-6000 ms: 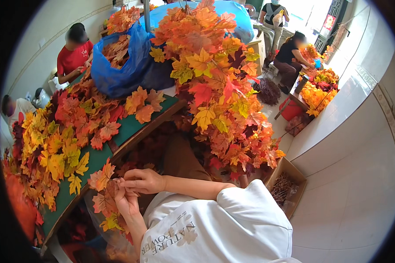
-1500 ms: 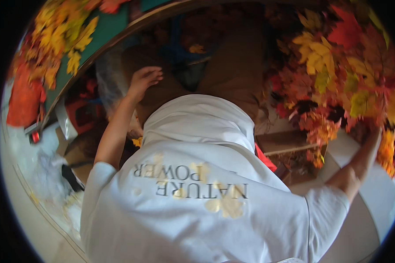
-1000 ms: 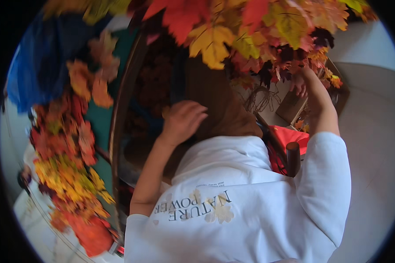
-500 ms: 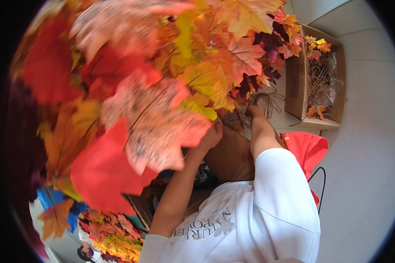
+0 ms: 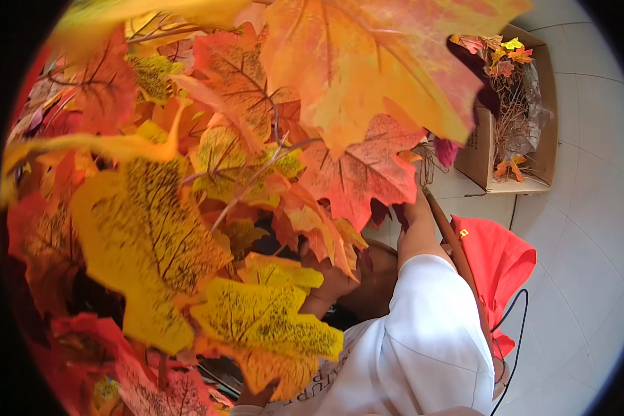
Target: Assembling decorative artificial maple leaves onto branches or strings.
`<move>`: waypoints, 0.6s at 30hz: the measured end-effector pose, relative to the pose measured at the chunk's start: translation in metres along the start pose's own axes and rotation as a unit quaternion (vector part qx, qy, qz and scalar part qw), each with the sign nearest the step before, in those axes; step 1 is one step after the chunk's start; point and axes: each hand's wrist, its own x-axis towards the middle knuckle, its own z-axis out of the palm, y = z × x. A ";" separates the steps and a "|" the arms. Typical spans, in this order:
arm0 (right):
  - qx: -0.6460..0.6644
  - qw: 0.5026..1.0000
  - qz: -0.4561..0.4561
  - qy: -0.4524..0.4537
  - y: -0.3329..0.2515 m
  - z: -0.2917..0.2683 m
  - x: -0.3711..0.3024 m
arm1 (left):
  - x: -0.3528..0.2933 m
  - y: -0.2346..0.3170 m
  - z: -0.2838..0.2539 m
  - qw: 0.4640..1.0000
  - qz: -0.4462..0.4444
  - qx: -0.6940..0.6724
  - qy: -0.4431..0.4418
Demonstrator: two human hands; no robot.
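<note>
A big bunch of artificial maple leaf branches [image 5: 249, 166] in orange, red and yellow rises close in front of me, covering the left and middle of the view. My left hand [image 5: 327, 279] shows only in part beneath the leaves, closed around the branches' lower stems; most of its fingers are covered. From my white sleeve, my right forearm [image 5: 420, 225] reaches forward under a coral leaf. The right hand itself is hidden behind the foliage, so its fingers cannot be made out.
At the far right stands an open cardboard box [image 5: 485, 156] with thin brown stems [image 5: 512, 114], clear plastic and a few leaves. A red cloth [image 5: 496, 267] hangs over a brown wooden edge beside my right arm. A black cord [image 5: 516, 347] curves over the pale tiled floor [image 5: 582, 229].
The leaf bunch has turned and spread lower, with yellow leaves now over my left forearm and shirt. My left hand has come down nearer to me. More leaves now cover my right hand.
</note>
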 end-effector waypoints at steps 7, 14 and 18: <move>0.067 0.996 0.035 0.036 -0.023 0.010 0.001 | 0.006 -0.029 0.014 1.000 -0.020 -0.006 -0.001; 0.123 0.987 0.061 0.082 -0.035 0.012 -0.001 | 0.018 -0.043 0.022 1.000 -0.015 -0.012 0.008; 0.154 0.979 0.081 0.108 -0.027 0.010 -0.015 | 0.018 -0.039 0.017 1.000 -0.012 -0.018 0.009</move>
